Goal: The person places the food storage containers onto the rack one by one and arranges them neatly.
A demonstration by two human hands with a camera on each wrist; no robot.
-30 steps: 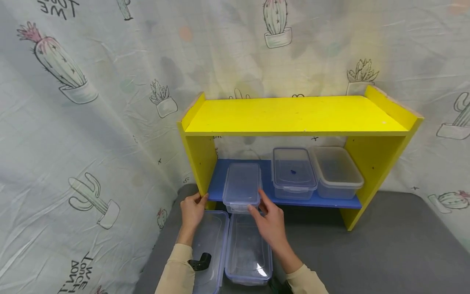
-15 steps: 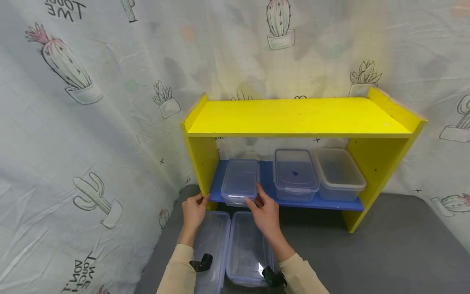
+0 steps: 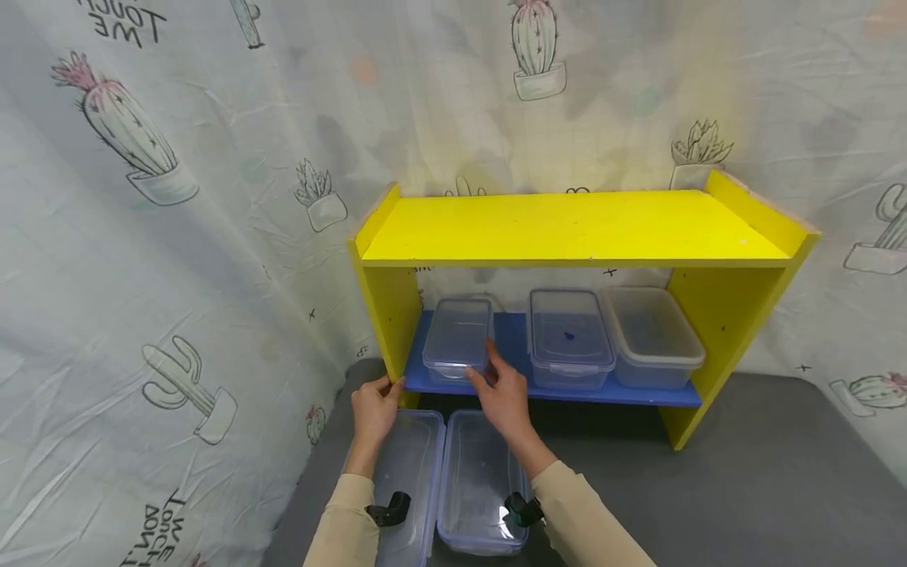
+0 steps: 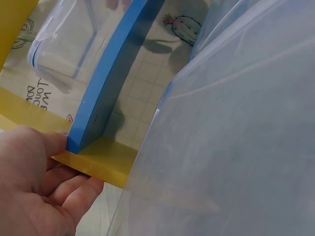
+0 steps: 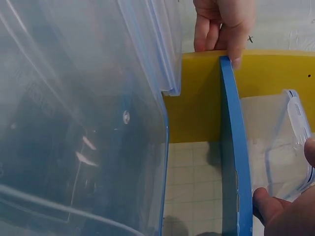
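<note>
A small clear plastic food container with a lid (image 3: 459, 331) sits at the left on the blue middle board (image 3: 512, 335) of a yellow shelf unit (image 3: 574, 228). My right hand (image 3: 506, 398) holds its front right corner, thumb at the front and fingers along the right side. Thumb and fingers also show against the container (image 5: 270, 147) at the right edge of the right wrist view. My left hand (image 3: 375, 411) grips the front edge of the unit's left side panel, where the board meets it; in the left wrist view the thumb touches the board's end.
Two more lidded containers, one blue-rimmed (image 3: 568, 335) and one white-rimmed (image 3: 653, 335), stand to the right on the board. Two larger clear containers (image 3: 400, 465) (image 3: 478, 472) lie on the grey table (image 3: 744, 472) under my forearms. A cactus-print curtain (image 3: 248, 260) hangs behind.
My right hand has pushed the small container back and slightly left, from overhanging the board's front edge to fully on it. My left hand has stayed on the side panel.
</note>
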